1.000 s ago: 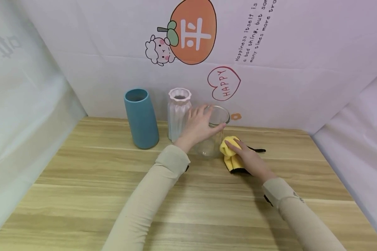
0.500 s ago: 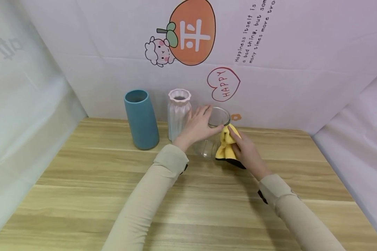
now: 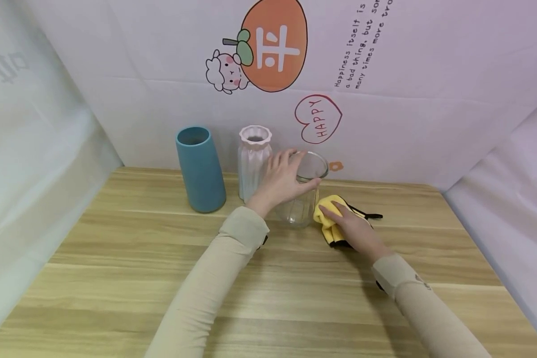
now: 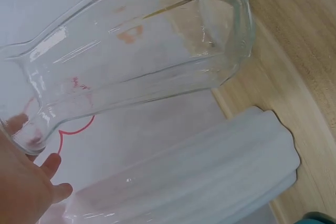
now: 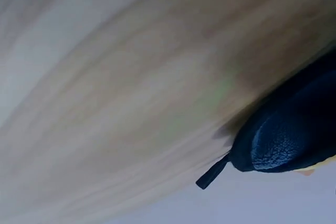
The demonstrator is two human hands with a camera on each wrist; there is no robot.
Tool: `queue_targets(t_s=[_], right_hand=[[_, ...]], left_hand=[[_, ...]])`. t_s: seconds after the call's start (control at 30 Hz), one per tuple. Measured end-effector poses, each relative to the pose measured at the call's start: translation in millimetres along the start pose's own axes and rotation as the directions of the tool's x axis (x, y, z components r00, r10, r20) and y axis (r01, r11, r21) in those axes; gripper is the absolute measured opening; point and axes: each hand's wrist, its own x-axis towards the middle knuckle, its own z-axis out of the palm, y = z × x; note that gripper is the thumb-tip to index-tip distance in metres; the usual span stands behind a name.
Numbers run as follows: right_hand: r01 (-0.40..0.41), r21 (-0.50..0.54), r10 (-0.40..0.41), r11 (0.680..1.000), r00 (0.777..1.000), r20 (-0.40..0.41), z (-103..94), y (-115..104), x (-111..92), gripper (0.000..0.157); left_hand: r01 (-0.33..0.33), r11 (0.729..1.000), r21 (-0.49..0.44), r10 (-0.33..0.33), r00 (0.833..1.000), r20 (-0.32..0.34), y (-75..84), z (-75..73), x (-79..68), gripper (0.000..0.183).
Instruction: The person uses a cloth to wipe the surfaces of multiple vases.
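- Holding the glass vase [image 3: 297, 211] near its rim with the left hand [image 3: 281, 181]; fingers and thumb apart, curved round the mouth.
- Vase stands upright on the table [image 3: 268, 303], below the left fingers; long axis vertical, mouth up.
- Right hand [image 3: 357, 231]: fingers clamped on the yellow cloth [image 3: 328, 208], bunched, just beside the vase; contact unclear.
- Cloth's black tab [image 3: 374, 216] points right, beyond the right fingers.
- Pinkish-white vase [image 3: 252, 171] upright, left of the left fingers; blue vase [image 3: 202, 174] farther left.

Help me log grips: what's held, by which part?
Left hand: tall clear glass vase, by its rim; right hand: yellow-and-black cloth, by bunched folds.
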Motion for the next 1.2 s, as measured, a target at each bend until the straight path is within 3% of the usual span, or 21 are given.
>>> queue_targets(t_s=[0.1,0.3,0.4,0.5,0.6,0.67,0.8,0.97,1.1,1.2], right_hand=[[0.015,-0.009,-0.015,1.0,1.0,-0.022,1.4,2,-1,0.052],[0.085,0.051,-0.074,0.995,0.978,-0.196,-1.8,-2,7,0.065],[0.105,0.087,-0.075,0.991,0.952,-0.295,-8.0,-7,14,0.066],[0.118,0.123,-0.058,0.985,0.913,-0.405,-13.5,-11,20,0.065],[0.14,0.14,-0.059,0.98,0.881,-0.469,-16.7,-14,26,0.063],[0.163,0.146,-0.079,0.976,0.884,-0.46,-17.2,-15,29,0.063],[0.202,0.134,-0.139,0.97,0.917,-0.374,-12.2,-19,31,0.068],[0.209,0.12,-0.16,0.97,0.931,-0.329,-4.2,-20,26,0.077],[0.144,0.102,-0.119,0.984,0.969,-0.217,-1.1,-15,18,0.083],[0.018,0.184,-0.008,0.983,0.998,-0.056,-0.3,-9,11,0.069]], left_hand=[[-0.002,1.0,0.005,0.002,1.0,0.003,0.6,-0.1,0.4,0.08],[-0.013,1.0,-0.01,0.013,0.999,0.042,1.3,-2.2,2.7,0.079],[-0.021,0.999,-0.03,0.023,0.997,0.071,1.7,-3.0,3.9,0.077],[-0.022,0.998,-0.055,0.027,0.995,0.093,1.6,-3.6,4.4,0.077],[-0.022,0.997,-0.072,0.03,0.994,0.105,0.4,-3.6,4.3,0.076],[-0.025,0.997,-0.076,0.033,0.994,0.108,-0.5,-3.4,4.3,0.076],[-0.036,0.996,-0.082,0.045,0.993,0.107,-1.7,-2.8,4.7,0.076],[-0.053,0.995,-0.08,0.061,0.994,0.093,-1.5,-2.4,5.2,0.076],[-0.058,0.996,-0.063,0.063,0.994,0.087,-1.6,-1.9,5.1,0.08],[-0.056,0.997,-0.048,0.06,0.995,0.074,-1.3,-1.2,4.3,0.082]])
